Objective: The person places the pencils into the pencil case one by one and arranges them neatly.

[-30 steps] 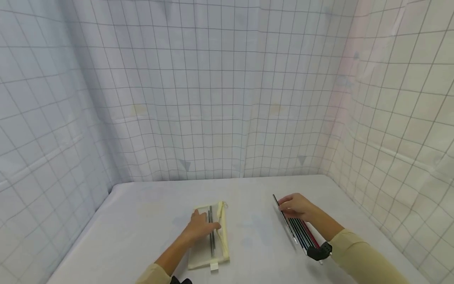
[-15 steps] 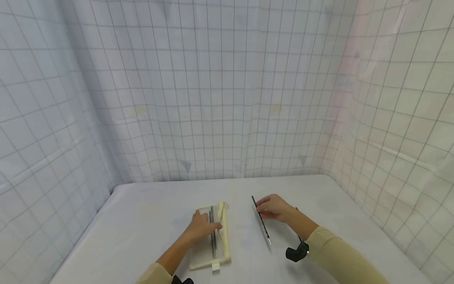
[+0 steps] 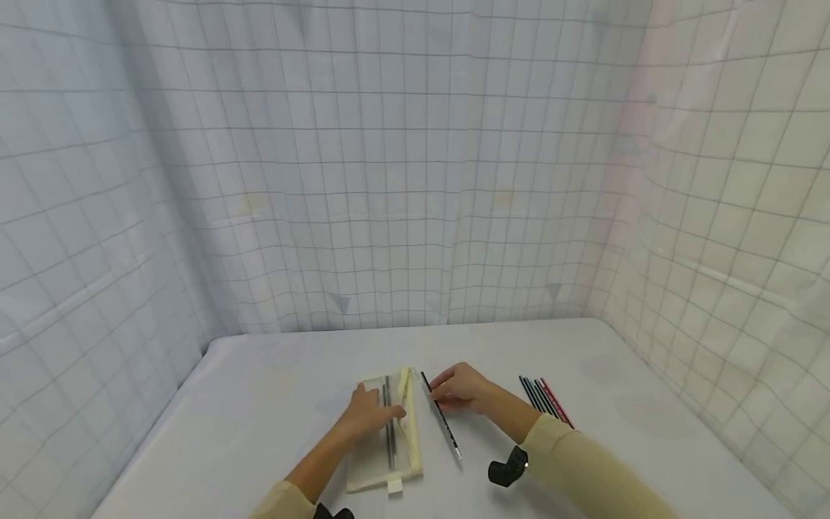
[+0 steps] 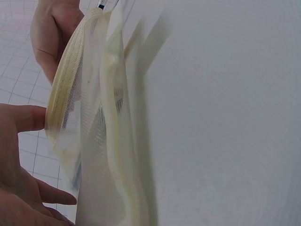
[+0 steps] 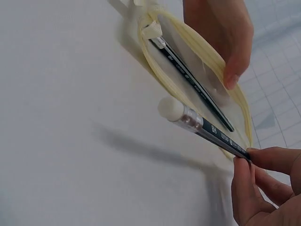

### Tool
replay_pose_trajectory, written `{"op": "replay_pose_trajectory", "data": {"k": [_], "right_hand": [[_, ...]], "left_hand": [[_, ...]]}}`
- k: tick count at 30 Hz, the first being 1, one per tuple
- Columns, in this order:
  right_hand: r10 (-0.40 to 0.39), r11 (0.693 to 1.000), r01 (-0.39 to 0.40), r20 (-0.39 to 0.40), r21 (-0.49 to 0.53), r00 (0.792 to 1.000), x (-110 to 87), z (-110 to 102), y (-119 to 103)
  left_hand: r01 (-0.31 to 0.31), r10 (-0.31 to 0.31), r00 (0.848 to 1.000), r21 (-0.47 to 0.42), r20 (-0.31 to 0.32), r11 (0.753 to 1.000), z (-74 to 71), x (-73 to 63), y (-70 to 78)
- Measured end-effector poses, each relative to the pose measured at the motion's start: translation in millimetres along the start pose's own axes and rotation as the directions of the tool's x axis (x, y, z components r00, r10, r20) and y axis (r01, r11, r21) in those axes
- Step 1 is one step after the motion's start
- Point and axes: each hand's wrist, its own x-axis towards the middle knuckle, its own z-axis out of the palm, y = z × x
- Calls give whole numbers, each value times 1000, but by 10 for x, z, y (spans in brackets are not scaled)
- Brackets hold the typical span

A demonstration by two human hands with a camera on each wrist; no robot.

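My left hand (image 3: pixel 366 417) lies spread over a see-through mesh pencil case (image 3: pixel 369 465) with cream edging. Its thumb presses the zipper edge, and the mouth gapes in the right wrist view. Inside the case, a dark pencil (image 5: pixel 193 80) with a metal end shows through the opening; the head view shows two slim dark shapes there. Just right of the case, my right hand (image 3: pixel 460 389) pinches a black pencil (image 5: pixel 218 134) between thumb and fingers. Its white eraser end points toward me, and it hangs tilted beside the open mouth.
Several dark pencils (image 3: pixel 534 395) and a red pencil (image 3: pixel 552 398) lie side by side on the white table (image 3: pixel 272 404) to the right, partly hidden by my right forearm. Gridded white curtains (image 3: pixel 415 180) enclose the table at the back and sides.
My right hand has carried the black pencil leftward from the row of pencils to the side of the pencil case. The left hand has stayed in place on the case.
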Motion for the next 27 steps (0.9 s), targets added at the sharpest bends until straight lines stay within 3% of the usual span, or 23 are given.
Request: {"op": "replay_pose_trajectory", "data": {"k": [11, 15, 19, 24, 27], "right_hand": [[-52, 999, 52, 23, 4, 998, 222, 342, 11], [-94, 995, 94, -16, -30, 995, 264, 422, -27], [-158, 977, 143, -90, -158, 983, 279, 553, -22], [-258, 909, 186, -153, -374, 954, 272, 701, -11], [-264, 901, 190, -145, -389, 954, 267, 745, -42]], "left_hand": [[25, -25, 999, -21, 23, 999, -22, -2, -9], [8, -6, 1000, -43, 28, 999, -34, -1, 27], [-15, 17, 999, -73, 32, 997, -49, -22, 41], [-51, 53, 998, -75, 26, 996, -56, -29, 45], [-49, 50, 999, -89, 14, 995, -55, -23, 40]]}}
